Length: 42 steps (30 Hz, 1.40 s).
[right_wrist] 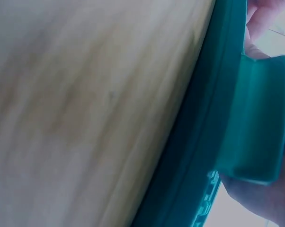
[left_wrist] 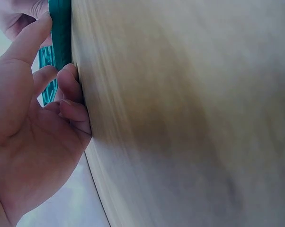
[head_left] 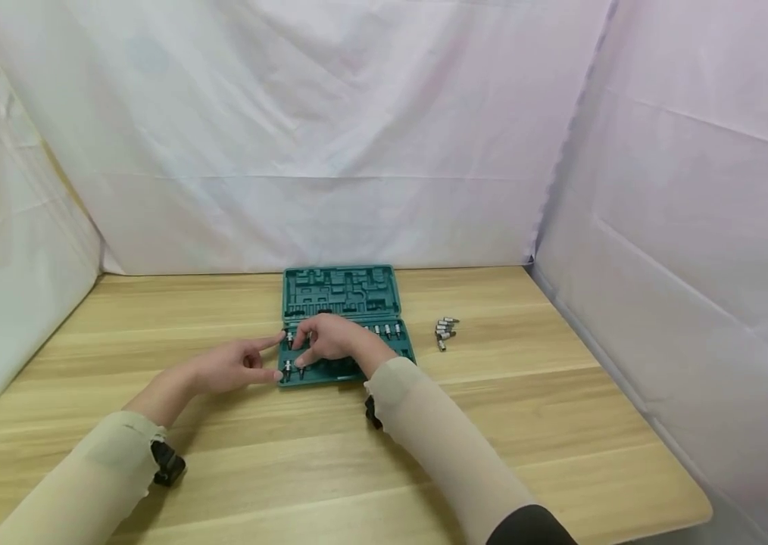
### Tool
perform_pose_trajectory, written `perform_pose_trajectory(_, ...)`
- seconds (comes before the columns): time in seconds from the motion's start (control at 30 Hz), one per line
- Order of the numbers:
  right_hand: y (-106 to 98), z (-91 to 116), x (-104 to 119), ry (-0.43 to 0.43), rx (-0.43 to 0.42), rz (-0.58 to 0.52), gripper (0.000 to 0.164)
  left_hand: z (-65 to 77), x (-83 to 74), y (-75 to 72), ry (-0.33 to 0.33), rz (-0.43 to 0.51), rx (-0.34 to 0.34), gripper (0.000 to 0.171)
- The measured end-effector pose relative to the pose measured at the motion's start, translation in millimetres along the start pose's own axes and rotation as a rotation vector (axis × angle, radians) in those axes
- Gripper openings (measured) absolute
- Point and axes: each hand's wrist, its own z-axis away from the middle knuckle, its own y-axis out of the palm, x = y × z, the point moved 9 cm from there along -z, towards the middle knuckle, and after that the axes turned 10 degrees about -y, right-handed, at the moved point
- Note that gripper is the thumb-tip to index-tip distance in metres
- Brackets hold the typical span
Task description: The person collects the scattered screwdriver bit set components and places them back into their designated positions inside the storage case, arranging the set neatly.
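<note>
A green tool case (head_left: 341, 289) lies open on the table, its lid tipped back towards the curtain. Silver-and-black bit sockets (head_left: 287, 369) sit in rows in its base. My left hand (head_left: 227, 366) is at the case's left side; index finger and thumb reach out, spread apart, to touch its edge, while the other fingers bend inward. Over the left part of the base arches my right hand (head_left: 331, 338), with thumb and index finger down among the bit sockets. Whether they pinch one is hidden. In the right wrist view, the case's green latch flap (right_wrist: 256, 118) covers part of that hand.
Several loose bit sockets (head_left: 445, 330) lie in a small pile on the wooden table (head_left: 329, 469), right of the case. White curtains (head_left: 316, 136) hang behind and at both sides. The table's right edge runs along the side curtain.
</note>
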Motion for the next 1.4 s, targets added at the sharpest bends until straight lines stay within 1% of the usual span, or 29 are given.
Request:
perform_pose_trajectory(0.27, 1.5, 6.8, -2.7, -0.065, 0.018, -0.056, 0.036, 0.7, 2.4, 2.0, -0.006, 0.012, 0.003, 0.087)
perform_pose_trajectory(0.43, 1.5, 7.7, 1.9, -0.114, 0.025, -0.030, 0.038, 0.8, 1.8, 1.3, -0.006, 0.011, 0.003, 0.086)
perform_pose_trajectory(0.53, 1.4, 8.2, 3.7, -0.119, 0.024, -0.024, 0.037, 0.9, 1.7, 0.9, -0.007, 0.007, 0.002, 0.086)
perform_pose_trajectory(0.77, 2.8, 9.8, 3.4, -0.091, 0.017, -0.053, 0.039, 0.9, 3.9, 2.0, -0.012, -0.003, 0.000, 0.087)
perform_pose_trajectory(0.83, 1.8, 11.7, 2.8, -0.082, 0.012, -0.058, 0.038, 0.9, 3.7, 2.3, -0.011, -0.002, 0.001, 0.087)
perform_pose_trajectory(0.93, -2.3, 15.6, 0.7, -0.092, -0.006, -0.082, 0.037, 0.9, 2.1, 2.3, -0.005, 0.000, -0.003, 0.087)
perform_pose_trajectory(1.07, -16.7, 28.9, -2.4, -0.145, -0.059, -0.133, 0.037, 1.3, 1.0, 3.2, 0.002, 0.001, -0.010, 0.087)
perform_pose_trajectory(1.13, -28.2, 39.9, -5.8, -0.160, -0.098, -0.139, 0.038, 1.2, 1.0, 3.9, 0.004, 0.001, -0.012, 0.087)
perform_pose_trajectory(1.2, -41.9, 53.0, -11.8, -0.157, -0.139, -0.135, 0.038, 1.4, 0.8, 4.1, 0.003, 0.003, -0.015, 0.087)
perform_pose_trajectory(1.3, -62.4, 73.6, -28.2, -0.135, -0.192, -0.133, 0.040, 1.7, 0.2, 3.7, 0.004, 0.003, -0.019, 0.089)
perform_pose_trajectory(1.4, -81.5, 94.9, -51.2, -0.110, -0.234, -0.130, 0.042, 2.5, -0.4, 2.2, 0.006, 0.003, -0.025, 0.090)
